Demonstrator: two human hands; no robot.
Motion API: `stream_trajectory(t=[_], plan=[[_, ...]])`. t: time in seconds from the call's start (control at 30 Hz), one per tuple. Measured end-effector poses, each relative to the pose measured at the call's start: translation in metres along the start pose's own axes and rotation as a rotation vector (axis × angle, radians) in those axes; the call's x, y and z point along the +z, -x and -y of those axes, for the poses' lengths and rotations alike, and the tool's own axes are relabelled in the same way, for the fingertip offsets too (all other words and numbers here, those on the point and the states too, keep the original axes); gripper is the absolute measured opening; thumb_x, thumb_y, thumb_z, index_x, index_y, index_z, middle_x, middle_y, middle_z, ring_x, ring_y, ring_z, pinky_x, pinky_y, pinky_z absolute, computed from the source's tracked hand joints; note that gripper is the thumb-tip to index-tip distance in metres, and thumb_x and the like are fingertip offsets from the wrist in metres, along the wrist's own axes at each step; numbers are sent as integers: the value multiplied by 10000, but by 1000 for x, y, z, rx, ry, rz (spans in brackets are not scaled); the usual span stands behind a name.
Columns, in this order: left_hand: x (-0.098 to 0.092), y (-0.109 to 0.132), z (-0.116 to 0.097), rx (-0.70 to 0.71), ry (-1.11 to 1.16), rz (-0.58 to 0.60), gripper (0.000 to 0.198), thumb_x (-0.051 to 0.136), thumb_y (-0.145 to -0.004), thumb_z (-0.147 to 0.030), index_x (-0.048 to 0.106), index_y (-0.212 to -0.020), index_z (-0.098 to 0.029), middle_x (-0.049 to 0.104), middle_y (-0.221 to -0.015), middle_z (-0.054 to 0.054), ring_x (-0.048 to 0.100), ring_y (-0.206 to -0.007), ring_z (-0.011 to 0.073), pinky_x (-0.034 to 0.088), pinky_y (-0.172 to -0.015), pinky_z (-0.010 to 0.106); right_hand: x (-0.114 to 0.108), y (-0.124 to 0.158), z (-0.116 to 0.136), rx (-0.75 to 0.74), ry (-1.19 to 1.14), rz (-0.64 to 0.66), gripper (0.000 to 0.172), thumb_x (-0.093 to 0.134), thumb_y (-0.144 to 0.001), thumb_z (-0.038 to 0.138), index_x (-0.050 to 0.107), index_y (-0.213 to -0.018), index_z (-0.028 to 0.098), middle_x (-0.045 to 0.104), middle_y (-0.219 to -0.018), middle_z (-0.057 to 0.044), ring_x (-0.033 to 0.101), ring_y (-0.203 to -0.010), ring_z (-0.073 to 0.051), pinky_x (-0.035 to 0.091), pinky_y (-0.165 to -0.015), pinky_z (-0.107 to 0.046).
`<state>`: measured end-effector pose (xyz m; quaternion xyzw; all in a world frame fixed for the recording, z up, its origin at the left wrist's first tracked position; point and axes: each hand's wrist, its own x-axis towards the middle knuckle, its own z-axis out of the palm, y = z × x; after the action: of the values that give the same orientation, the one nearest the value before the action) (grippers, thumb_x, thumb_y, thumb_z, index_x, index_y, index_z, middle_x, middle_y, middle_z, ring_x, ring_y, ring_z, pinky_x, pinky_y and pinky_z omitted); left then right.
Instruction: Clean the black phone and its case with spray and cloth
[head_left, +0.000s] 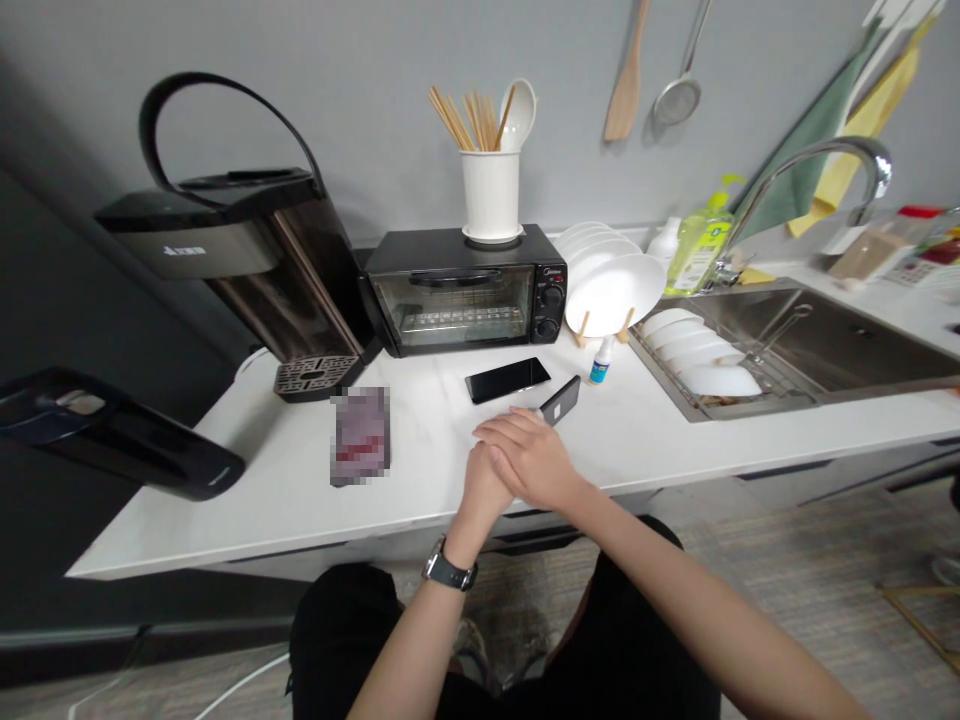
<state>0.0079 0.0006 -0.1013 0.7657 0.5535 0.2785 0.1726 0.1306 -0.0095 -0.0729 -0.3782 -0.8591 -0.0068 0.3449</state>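
Two hands folded together at the worktop's front edge

Head view: the right hand point(532, 455) lies over the left hand point(486, 485), near the front edge of the white worktop point(427, 430). A dark slim item point(564, 400) with a pale label shows just beyond the right hand's knuckles; whether a hand touches it cannot be told. A black phone point(508, 380) lies flat behind the hands, and a small white bottle with a blue label point(600, 365) stands upright to its right, so all three sit in front of the person, probably for easy reach.

The toaster oven point(450, 310) is set back by the wall, likely to free the front strip; a white pot point(491, 190) of chopsticks stands on top, perhaps to save room. Plates point(615, 290) lean on edge in a wooden stand, and bowls point(720, 380) tilt in a rack at the sink point(862, 350), presumably to drain. A blurred-out item point(361, 435) lies to the left, before the drinks dispenser point(307, 290).

Both forearms rise from below and converge. The left wrist, with a dark watch point(450, 567), is nearly straight; the right forearm slants in from the lower right. As for the grip, the right fingers drape across the left hand, whose own fingers are mostly covered; whether either palm encloses anything cannot be told.
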Motion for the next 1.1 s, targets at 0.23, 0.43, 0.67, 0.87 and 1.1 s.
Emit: stream_trajectory(t=[0.23, 0.43, 0.67, 0.87, 1.1], plan=[[-9, 0, -10, -94, 95, 59, 474, 536, -1005, -469, 695, -689, -153, 654, -615, 42, 591, -619, 166, 313, -554, 258, -38, -8, -82, 321, 233, -38, 450, 344, -1037, 208, 696, -758, 188, 732, -789, -111, 666, -836, -257, 464, -1003, -460], [-3, -1, -7, -105, 59, 53, 206, 554, -918, -163, 757, -939, -132, 759, -942, 115, 684, -881, 217, 438, -723, 272, 3, -8, 2, 56, 56, 1, 294, 436, -1004, 190, 730, -1001, 187, 776, -1012, -62, 672, -988, -214, 365, -1176, -425], [-6, 1, -8, -86, 82, 71, 432, 547, -990, -423, 691, -686, -153, 659, -627, 58, 609, -632, 182, 328, -575, 270, -29, -3, -70, 276, 163, -66, 393, 381, -1024, 204, 708, -807, 185, 746, -839, -108, 662, -857, -248, 476, -956, -431], [-1, -4, -6, -79, 89, 47, 214, 567, -930, -227, 706, -784, -157, 714, -753, 72, 648, -754, 203, 422, -653, 277, -3, -8, -17, 173, 82, -76, 310, 432, -983, 160, 731, -919, 213, 788, -991, -47, 677, -1004, -226, 358, -1182, -457], [-1, -1, -5, -63, 75, 74, 297, 566, -959, -290, 676, -717, -157, 685, -710, 66, 624, -686, 191, 379, -614, 274, -14, 2, -37, 182, 127, 13, 309, 441, -1009, 231, 748, -1010, 204, 784, -1017, -77, 680, -979, -242, 479, -989, -416]])
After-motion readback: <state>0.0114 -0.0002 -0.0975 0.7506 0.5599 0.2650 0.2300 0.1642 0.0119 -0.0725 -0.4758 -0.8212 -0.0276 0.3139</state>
